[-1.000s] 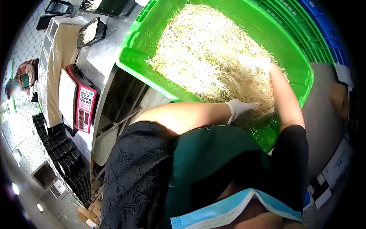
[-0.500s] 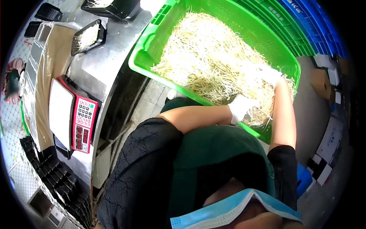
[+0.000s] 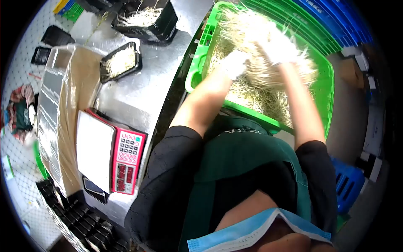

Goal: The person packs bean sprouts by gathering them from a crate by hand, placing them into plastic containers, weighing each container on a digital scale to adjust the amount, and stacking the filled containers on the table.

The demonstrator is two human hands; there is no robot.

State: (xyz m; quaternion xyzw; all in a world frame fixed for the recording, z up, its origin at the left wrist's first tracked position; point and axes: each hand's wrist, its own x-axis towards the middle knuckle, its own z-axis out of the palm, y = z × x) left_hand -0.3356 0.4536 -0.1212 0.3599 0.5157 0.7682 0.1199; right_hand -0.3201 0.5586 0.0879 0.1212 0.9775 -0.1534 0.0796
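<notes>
A large clump of bean sprouts [image 3: 266,73] is lifted between my two white-gloved hands, blurred by motion and bright light. On the clump's left side is my left hand [image 3: 235,64], its fingers partly lost in the glare. My right hand [image 3: 278,47] grips the clump from the right and farther back, some fingers buried among the strands. Beneath both hands, more sprouts lie in a green plastic crate [image 3: 260,113].
Left of the crate, a metal table [image 3: 155,80] bears a red scale [image 3: 128,157], a black tray of sprouts [image 3: 121,62], and stacked black trays [image 3: 161,27] with sprouts on top. More black trays [image 3: 84,222] stand lower left. Blue crates [image 3: 348,21] are behind. Another person [image 3: 21,111] is far left.
Both hands have moved left and toward the crate's far side, now raising a clump of sprouts that lay in the crate. The view has shifted, so table and scale appear farther right.
</notes>
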